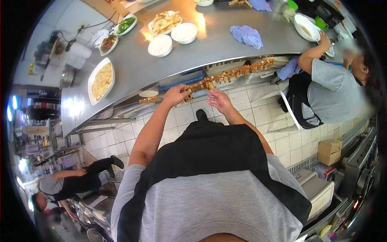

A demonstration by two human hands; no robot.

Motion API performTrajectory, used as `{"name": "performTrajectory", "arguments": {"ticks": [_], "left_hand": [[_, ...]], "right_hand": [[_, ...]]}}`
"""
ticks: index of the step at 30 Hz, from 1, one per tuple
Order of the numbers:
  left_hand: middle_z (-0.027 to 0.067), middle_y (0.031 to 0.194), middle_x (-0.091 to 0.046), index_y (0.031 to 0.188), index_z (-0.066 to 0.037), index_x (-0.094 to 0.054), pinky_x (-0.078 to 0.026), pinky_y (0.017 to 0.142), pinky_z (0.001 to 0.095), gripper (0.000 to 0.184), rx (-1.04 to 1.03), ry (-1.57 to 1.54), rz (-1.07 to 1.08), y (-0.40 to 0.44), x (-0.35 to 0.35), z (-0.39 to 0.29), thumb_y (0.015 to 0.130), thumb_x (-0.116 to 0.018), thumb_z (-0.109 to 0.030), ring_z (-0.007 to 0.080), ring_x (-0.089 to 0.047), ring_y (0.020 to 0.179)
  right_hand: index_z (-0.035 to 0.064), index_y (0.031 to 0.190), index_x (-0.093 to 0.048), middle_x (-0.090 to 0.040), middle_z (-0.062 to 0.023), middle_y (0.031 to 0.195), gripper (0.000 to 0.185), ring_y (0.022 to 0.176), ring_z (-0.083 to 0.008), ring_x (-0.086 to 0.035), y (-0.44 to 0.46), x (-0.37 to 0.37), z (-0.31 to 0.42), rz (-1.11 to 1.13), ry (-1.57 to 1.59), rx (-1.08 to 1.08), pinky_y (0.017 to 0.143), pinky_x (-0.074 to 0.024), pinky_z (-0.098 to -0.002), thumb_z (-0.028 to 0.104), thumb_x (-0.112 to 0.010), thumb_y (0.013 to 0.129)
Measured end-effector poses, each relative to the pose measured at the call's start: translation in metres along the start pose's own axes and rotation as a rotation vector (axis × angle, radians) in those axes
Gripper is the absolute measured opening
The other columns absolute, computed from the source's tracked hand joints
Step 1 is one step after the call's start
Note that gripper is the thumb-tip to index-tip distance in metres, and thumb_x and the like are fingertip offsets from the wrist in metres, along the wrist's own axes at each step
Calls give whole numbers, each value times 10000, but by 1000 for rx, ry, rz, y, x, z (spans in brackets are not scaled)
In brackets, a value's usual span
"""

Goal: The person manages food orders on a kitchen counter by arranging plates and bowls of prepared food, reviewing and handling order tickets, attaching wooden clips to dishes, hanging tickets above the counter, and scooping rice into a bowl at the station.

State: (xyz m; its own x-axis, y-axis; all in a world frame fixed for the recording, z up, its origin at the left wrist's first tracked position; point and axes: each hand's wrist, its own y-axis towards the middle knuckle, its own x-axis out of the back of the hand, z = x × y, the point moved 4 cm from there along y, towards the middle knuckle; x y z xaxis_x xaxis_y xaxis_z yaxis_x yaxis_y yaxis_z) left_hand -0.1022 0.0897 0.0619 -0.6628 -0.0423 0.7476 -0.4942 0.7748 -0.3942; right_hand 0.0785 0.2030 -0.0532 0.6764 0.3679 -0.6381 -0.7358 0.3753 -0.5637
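Note:
A long row of small wooden clips [242,71] runs just below the front edge of the steel counter [133,74]. At the row's left part is my left hand [176,96], its fingers closed on one of the clips. My right hand [219,101] is beside the row, palm turned up, fingers apart and slightly curled, with nothing seen in it. A shorter stretch of clips [150,99] shows left of my left hand. Behind the row, under the counter, sits a blue basket [183,80].
On the counter are a fried rice plate [101,81], rice bowls [160,46], a plate of fried food [165,22] and a purple cloth [246,36]. A co-worker [332,88] sits at right, holding a bowl [307,28]. Another person [76,177] stands at lower left.

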Motion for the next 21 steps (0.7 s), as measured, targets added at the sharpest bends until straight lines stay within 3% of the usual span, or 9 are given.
{"name": "performTrajectory", "arguments": {"ticks": [6, 9, 11, 13, 16, 17, 18, 20, 21], "left_hand": [[174, 1060, -624, 1163, -105, -583, -458, 858, 398, 501, -91, 25, 6, 11, -11, 9, 741, -606, -375, 316, -589, 981], [165, 1164, -568, 1170, -95, -565, -441, 878, 396, 465, -245, 294, -242, 10, -18, 9, 784, -607, -349, 322, -559, 1041], [155, 1208, -539, 1208, -97, -533, -436, 888, 389, 455, -360, 232, -290, 4, -21, -3, 808, -601, -304, 325, -546, 1058], [144, 1229, -521, 1251, -95, -493, -438, 886, 370, 450, -512, -76, -207, -12, -6, -30, 837, -590, -240, 322, -544, 1049], [135, 1138, -565, 1243, -64, -491, -446, 862, 357, 393, -355, -310, -146, -27, 40, -56, 862, -544, -144, 320, -557, 985], [122, 1076, -578, 1239, -48, -494, -473, 777, 336, 380, -497, -339, -350, -23, 51, -52, 864, -532, -93, 255, -579, 899], [118, 1067, -581, 1228, -48, -505, -477, 760, 328, 371, -446, -435, -407, -21, 67, -50, 860, -536, -87, 234, -579, 882], [110, 1048, -586, 1206, -46, -527, -483, 726, 311, 354, -340, -625, -517, -21, 108, -47, 853, -544, -73, 190, -579, 847], [101, 1060, -581, 1211, -49, -527, -484, 726, 298, 353, -348, -612, -591, -16, 121, -37, 859, -541, -75, 171, -569, 851]], "right_hand": [[101, 850, -518, -540, -3, 729, 161, 650, -123, -544, -20, 21, 2, -120, -172, 102, 594, -498, -305, 176, -658, 826], [90, 842, -515, -530, -12, 694, 158, 573, -114, -534, -30, 27, 4, -49, -534, 25, 540, -479, -282, 140, -662, 817], [54, 815, -537, -539, -18, 682, 154, 555, -92, -528, -42, -6, 26, -25, -850, 164, 521, -451, -236, 116, -678, 802], [38, 816, -555, -548, -16, 686, 153, 575, -81, -525, -49, -52, 60, -1, -1013, 294, 536, -447, -225, 118, -686, 799], [33, 829, -565, -559, -17, 683, 144, 588, -85, -525, -47, -119, 110, 49, -1046, 530, 555, -452, -249, 100, -686, 790], [32, 841, -570, -565, -21, 693, 139, 597, -94, -527, -48, -147, 131, 64, -1085, 625, 565, -452, -251, 91, -683, 787], [32, 854, -575, -571, -25, 703, 136, 606, -103, -529, -48, -172, 150, 79, -1121, 718, 575, -453, -254, 82, -681, 784], [34, 888, -587, -594, -67, 748, 156, 636, -177, -564, -40, -223, 190, 170, -1324, 1148, 585, -464, -284, 62, -676, 763], [36, 879, -594, -597, -90, 762, 144, 656, -208, -580, -30, -245, 206, 141, -1435, 1195, 599, -465, -308, 75, -668, 761]]}}
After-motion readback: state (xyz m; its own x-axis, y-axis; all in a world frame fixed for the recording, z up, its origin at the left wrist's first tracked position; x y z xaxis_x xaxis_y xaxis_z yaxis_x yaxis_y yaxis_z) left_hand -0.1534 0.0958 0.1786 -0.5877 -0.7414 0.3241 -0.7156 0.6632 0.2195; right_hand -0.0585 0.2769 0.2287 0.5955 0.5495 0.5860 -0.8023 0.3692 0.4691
